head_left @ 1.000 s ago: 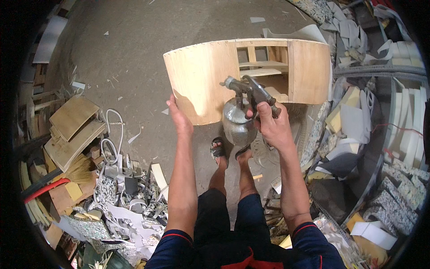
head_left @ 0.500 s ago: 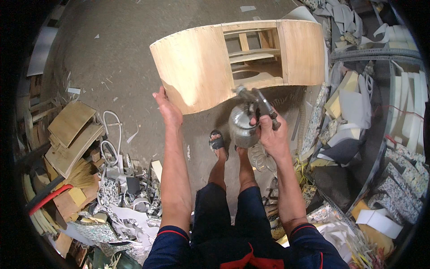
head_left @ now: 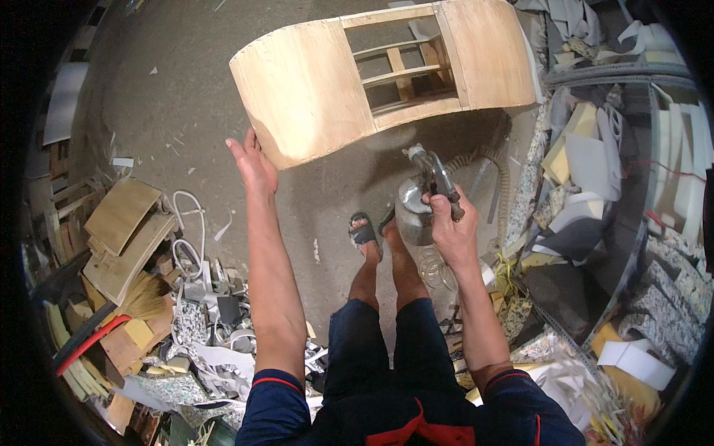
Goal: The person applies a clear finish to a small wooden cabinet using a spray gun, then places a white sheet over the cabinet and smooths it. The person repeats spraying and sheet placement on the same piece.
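A curved light plywood furniture frame [head_left: 305, 93], with a slatted opening in its middle, stands tilted ahead of me. My left hand [head_left: 256, 165] rests against the frame's lower left end, its fingers stretched and spread; some of them are partly hidden behind the edge. In my right hand [head_left: 455, 229] is a spray gun [head_left: 439, 177] with a rounded metal cup [head_left: 410, 204], held below the frame's right half. Its nozzle points toward the frame, apart from it. From here I cannot see any spray.
Foam and fabric offcuts [head_left: 584, 178] are heaped on the right. On the left lie wooden boards [head_left: 123, 212], a straw broom [head_left: 147, 297] and shredded scraps [head_left: 223, 349]. A coiled hose [head_left: 439, 269] lies beside my feet. Concrete floor [head_left: 171, 97] stretches beyond.
The frame has shifted farther away and tilted, so more shows through its opening. My left hand has moved up and left with its end. The spray gun now sits apart from the frame's lower edge.
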### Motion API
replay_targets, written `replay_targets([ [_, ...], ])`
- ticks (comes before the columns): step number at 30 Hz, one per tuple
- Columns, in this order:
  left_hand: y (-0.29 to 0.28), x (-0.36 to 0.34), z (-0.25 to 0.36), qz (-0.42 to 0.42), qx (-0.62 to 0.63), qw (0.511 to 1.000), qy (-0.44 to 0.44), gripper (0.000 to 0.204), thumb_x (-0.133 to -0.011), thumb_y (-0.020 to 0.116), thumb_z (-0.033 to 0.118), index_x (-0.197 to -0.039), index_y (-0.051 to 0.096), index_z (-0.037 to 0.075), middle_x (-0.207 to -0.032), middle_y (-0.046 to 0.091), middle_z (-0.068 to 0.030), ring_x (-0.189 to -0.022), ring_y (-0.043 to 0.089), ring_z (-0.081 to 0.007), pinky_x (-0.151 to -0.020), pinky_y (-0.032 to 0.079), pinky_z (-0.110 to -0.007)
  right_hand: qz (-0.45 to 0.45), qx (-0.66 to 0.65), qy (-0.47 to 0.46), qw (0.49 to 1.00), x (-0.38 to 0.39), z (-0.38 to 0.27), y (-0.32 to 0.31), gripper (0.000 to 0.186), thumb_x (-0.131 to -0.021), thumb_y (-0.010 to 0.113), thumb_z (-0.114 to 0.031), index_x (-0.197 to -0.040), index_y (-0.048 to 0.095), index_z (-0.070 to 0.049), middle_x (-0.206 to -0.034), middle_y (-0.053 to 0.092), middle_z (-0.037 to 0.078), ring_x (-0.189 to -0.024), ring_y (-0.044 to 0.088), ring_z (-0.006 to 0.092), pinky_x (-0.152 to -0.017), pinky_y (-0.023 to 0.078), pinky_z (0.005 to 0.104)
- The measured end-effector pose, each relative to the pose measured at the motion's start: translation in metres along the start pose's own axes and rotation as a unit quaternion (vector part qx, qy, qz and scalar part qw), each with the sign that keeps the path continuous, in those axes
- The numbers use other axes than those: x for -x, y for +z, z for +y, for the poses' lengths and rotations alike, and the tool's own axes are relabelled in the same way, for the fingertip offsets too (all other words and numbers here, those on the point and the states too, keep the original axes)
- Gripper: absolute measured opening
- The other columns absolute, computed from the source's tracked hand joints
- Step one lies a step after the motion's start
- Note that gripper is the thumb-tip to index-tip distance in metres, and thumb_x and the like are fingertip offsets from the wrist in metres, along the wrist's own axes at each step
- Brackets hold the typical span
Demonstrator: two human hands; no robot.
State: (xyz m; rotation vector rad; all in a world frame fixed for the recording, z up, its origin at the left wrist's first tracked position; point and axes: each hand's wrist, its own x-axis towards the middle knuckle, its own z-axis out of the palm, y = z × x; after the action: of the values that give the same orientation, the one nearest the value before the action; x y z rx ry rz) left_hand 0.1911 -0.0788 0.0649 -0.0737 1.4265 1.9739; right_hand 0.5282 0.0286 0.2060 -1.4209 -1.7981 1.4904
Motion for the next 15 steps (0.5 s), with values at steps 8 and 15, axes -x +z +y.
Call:
replay_targets([
  [8, 0.019, -0.046, 0.024, 0.022, -0.079, 0.996, -0.027, 0.096, -0.104, 0.014, 0.066, -0.154, 0.014, -0.015, -0.163, 0.020, -0.0282, -0.152, 0.022, -0.0331, -0.124, 0.019, -0.039, -0.024, 0.009, 0.036, 0.999, -0.041, -0.020, 0.013, 0.040, -0.097, 0.068, -0.033, -0.115, 0.065, 0.002, -0.076, 0.062, 0.007, -0.073, 0.055, 0.0113, -0.067, 0.049, 0.0315],
  [15, 0.019, -0.093, 0.049, 0.009, -0.134, 0.988, -0.080, 0.100, -0.099, 0.010, 0.074, -0.155, 0.022, -0.008, -0.160, 0.033, -0.0238, -0.149, 0.029, -0.0330, -0.123, 0.014, -0.051, -0.083, -0.126, -0.022, 0.988, -0.061, -0.034, 0.027, 0.036, -0.102, 0.061, -0.034, -0.108, 0.067, 0.001, -0.083, 0.064, -0.003, -0.074, 0.052, 0.0040, -0.066, 0.043, 0.0223],
])
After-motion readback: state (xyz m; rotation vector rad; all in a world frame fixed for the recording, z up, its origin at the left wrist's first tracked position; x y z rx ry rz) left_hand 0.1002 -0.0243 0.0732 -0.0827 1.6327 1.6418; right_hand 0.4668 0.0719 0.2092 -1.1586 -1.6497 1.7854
